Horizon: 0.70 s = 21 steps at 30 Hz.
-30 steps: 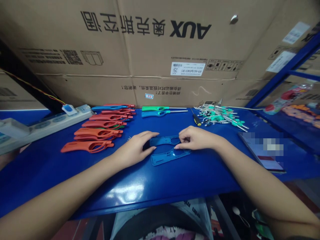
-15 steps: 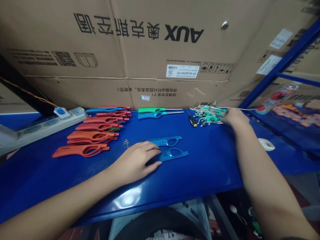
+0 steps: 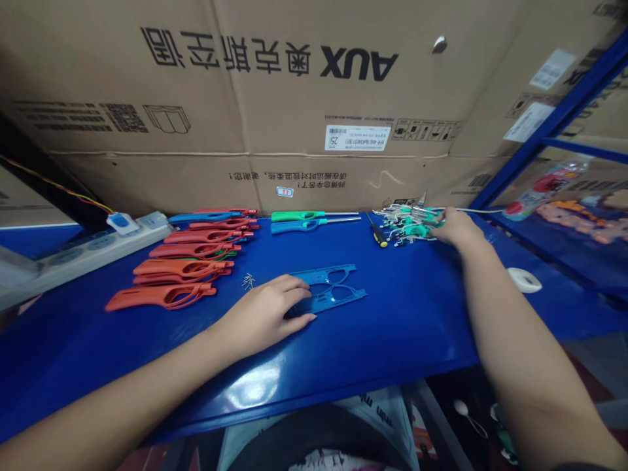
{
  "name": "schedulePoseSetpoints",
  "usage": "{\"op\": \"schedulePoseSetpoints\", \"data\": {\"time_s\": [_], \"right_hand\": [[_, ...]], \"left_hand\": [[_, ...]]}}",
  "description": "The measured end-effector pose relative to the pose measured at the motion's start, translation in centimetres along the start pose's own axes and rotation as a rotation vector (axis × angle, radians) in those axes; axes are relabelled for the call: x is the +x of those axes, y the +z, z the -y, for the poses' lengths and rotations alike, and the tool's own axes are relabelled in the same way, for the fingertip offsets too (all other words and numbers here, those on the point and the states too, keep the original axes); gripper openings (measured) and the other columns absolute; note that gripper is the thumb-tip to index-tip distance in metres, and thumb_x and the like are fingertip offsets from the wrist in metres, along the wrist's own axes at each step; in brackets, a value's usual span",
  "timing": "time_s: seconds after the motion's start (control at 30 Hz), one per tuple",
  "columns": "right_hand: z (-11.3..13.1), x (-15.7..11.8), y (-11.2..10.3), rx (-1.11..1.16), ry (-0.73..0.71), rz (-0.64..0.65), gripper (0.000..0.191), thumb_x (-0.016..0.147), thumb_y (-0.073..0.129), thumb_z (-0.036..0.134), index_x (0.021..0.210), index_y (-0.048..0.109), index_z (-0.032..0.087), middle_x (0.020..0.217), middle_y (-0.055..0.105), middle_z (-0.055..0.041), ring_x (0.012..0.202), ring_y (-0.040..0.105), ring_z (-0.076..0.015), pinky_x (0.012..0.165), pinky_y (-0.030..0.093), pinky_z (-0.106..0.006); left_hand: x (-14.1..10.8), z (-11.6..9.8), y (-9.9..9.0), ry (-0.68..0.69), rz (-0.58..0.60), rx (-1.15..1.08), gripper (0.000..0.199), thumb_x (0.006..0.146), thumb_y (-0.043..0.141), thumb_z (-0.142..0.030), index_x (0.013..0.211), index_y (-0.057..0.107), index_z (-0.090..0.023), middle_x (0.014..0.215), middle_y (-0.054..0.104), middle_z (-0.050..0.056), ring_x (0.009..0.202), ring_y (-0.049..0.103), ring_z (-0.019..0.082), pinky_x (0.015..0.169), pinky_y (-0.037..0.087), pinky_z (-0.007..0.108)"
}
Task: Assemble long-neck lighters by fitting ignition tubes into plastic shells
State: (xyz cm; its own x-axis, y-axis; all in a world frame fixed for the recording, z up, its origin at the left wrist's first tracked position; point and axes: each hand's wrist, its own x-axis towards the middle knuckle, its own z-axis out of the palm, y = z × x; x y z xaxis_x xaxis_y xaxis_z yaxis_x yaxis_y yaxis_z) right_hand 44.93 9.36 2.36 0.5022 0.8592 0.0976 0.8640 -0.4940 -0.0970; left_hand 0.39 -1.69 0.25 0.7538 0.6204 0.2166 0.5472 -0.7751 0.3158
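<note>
Two blue lighter casing halves [image 3: 339, 295] lie side by side on the blue table, inner faces up. My left hand [image 3: 269, 307] curls over their left ends, fingers and thumb around the nearer half; its grip is partly hidden. At the back right, my right hand [image 3: 454, 227] reaches into a heap of green-and-silver lighter inner parts [image 3: 409, 221]. Its fingertips are closed on a part at the heap's right edge. Several small screws [image 3: 248, 281] lie just behind my left hand. A black-and-yellow screwdriver [image 3: 379, 237] rests left of the heap.
Several red and orange lighter casings [image 3: 164, 296] form a row on the left, beside a white power strip [image 3: 73, 258]. Two long lighters [image 3: 299, 226], green and blue, lie at the back before a cardboard wall [image 3: 294, 137]. A white oval object [image 3: 524, 281] is at right.
The nearer blue casing half has shifted slightly toward the other under my left hand. My right hand's fingers have moved a little at the heap's edge.
</note>
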Motion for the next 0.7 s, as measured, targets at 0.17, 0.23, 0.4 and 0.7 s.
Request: {"op": "schedulePoseSetpoints", "data": {"time_s": [0.17,0.23,0.4,0.7], "right_hand": [[-0.1,0.2,0.5,0.037,-0.126,-0.069,0.028,0.073,0.064,0.021,0.100,0.069,0.020,0.112,0.062,-0.0132,0.096,0.064,-0.0271,0.077,0.051,-0.034],[0.0,0.0,0.5,0.047,-0.147,-0.091,0.022,0.073,0.063,0.021,0.094,0.069,0.020,0.112,0.062,-0.0123,0.098,0.064,-0.0273,0.078,0.050,-0.034],[0.3,-0.9,-0.3,0.105,-0.176,-0.206,0.023,0.076,0.061,0.024,0.098,0.067,0.023,0.111,0.067,-0.0112,0.100,0.064,-0.0302,0.075,0.049,-0.036],[3.8,-3.6,-2.2,0.477,-0.645,-0.524,0.018,0.085,0.060,0.033,0.096,0.068,0.021,0.088,0.072,-0.0096,0.077,0.064,-0.0247,0.073,0.051,-0.038]], "left_hand": [[0.0,0.0,0.0,-0.005,-0.002,-0.021,0.026,0.097,0.061,-0.033,0.116,0.069,-0.017,0.119,0.069,0.011,0.113,0.065,0.026,0.099,0.056,0.042],[0.0,0.0,-0.1,-0.008,-0.006,-0.031,0.025,0.096,0.062,-0.032,0.114,0.069,-0.016,0.119,0.069,0.011,0.112,0.065,0.026,0.099,0.056,0.041],[0.0,0.3,-0.3,-0.007,-0.016,-0.021,0.025,0.095,0.062,-0.029,0.113,0.071,-0.014,0.119,0.070,0.012,0.112,0.067,0.025,0.100,0.056,0.039],[-0.1,0.7,-1.6,-0.037,0.084,0.069,0.022,0.094,0.062,-0.026,0.109,0.073,-0.015,0.124,0.071,0.011,0.113,0.069,0.027,0.100,0.057,0.040]]}}
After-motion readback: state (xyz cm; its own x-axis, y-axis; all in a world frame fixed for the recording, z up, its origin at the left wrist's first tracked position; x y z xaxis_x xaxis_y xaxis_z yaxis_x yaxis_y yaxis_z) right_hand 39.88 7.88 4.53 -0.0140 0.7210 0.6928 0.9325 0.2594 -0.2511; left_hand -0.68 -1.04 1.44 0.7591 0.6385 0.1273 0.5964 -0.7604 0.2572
